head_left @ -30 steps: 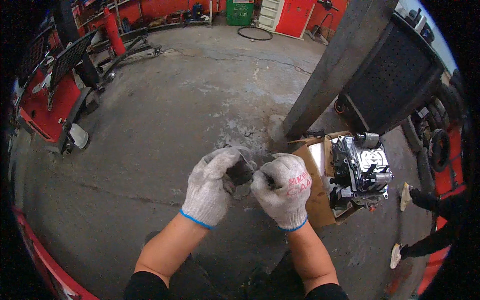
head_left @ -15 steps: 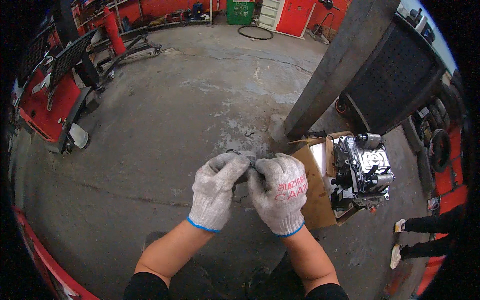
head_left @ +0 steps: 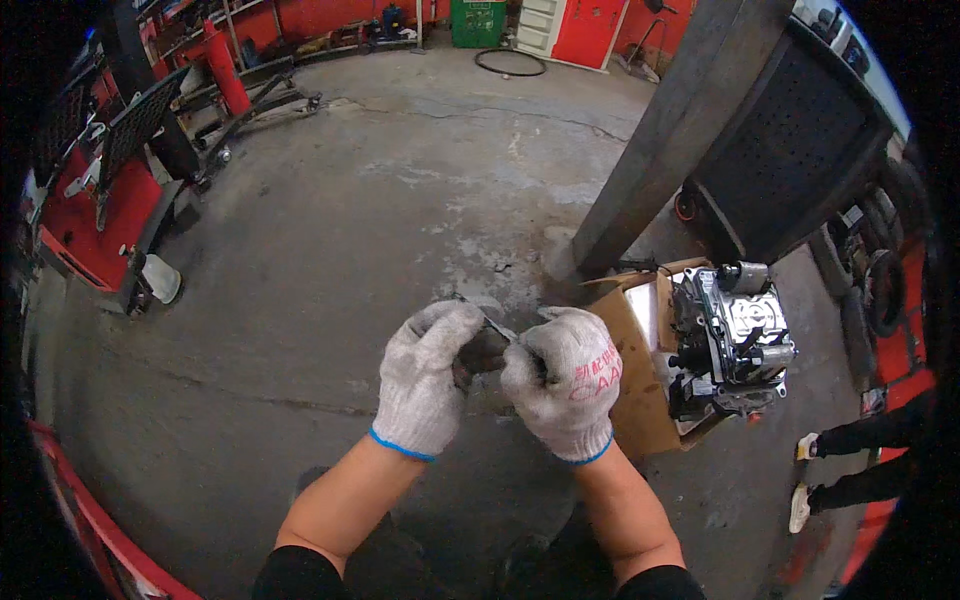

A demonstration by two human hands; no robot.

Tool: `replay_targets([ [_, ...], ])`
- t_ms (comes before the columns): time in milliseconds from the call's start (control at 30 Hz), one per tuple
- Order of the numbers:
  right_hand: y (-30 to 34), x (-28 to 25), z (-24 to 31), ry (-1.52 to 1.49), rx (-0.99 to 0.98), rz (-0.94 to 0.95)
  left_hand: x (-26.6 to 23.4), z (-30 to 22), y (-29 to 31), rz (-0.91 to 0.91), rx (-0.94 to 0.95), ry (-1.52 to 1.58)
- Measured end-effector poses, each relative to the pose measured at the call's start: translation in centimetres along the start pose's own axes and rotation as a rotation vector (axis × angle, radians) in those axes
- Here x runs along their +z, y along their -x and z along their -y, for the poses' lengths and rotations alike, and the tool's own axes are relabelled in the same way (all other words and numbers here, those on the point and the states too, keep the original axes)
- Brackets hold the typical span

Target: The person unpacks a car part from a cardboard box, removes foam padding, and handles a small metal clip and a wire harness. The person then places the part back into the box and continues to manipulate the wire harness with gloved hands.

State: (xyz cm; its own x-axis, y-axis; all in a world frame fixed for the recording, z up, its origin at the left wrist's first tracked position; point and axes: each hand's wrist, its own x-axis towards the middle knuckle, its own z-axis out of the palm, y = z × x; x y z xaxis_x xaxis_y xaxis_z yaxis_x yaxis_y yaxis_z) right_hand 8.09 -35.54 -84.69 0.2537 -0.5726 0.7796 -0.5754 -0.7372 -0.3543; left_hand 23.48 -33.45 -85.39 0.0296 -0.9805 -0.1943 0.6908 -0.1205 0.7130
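My left hand (head_left: 428, 362), in a white knit glove with a blue cuff, is closed with thumb and fingers pinched together. My right hand (head_left: 568, 372), gloved alike and marked in red, is closed too, its fingers curled. Between them runs a thin dark strip (head_left: 495, 327), from the left fingertips to the right thumb and forefinger. Its kind is not clear, as the gloves cover most of it. To the right of my hands, a metal transmission control unit (head_left: 745, 318) with silver cylinders rests on an open cardboard box (head_left: 632, 385).
A grey steel post (head_left: 665, 150) rises behind the box. A dark perforated panel (head_left: 800, 150) and tyres (head_left: 884, 292) stand at right, near another person's legs (head_left: 865, 450). Red equipment (head_left: 105, 225) is at left; a green bin (head_left: 478, 22) stands far back.
My hands have drawn slightly apart, and more of the thin strip shows between them. The right fingers have curled in more tightly. The view has shifted a little.
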Motion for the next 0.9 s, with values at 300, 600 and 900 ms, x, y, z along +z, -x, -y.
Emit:
replay_targets([
  [300, 0.0, 0.0, -0.4, 0.030, 0.182, 0.018, -0.5, -1.6, -0.9, -0.089, 0.044, 0.090],
  [600, 0.1, -0.4, -0.5, 0.007, 0.308, 0.200, -0.6, -1.5, -0.9, -0.018, 0.048, 0.060],
  [900, -0.8, -1.3, 0.9, -0.106, 0.265, 0.265, -0.2, -1.0, -0.9, 0.089, 0.093, -0.006],
])
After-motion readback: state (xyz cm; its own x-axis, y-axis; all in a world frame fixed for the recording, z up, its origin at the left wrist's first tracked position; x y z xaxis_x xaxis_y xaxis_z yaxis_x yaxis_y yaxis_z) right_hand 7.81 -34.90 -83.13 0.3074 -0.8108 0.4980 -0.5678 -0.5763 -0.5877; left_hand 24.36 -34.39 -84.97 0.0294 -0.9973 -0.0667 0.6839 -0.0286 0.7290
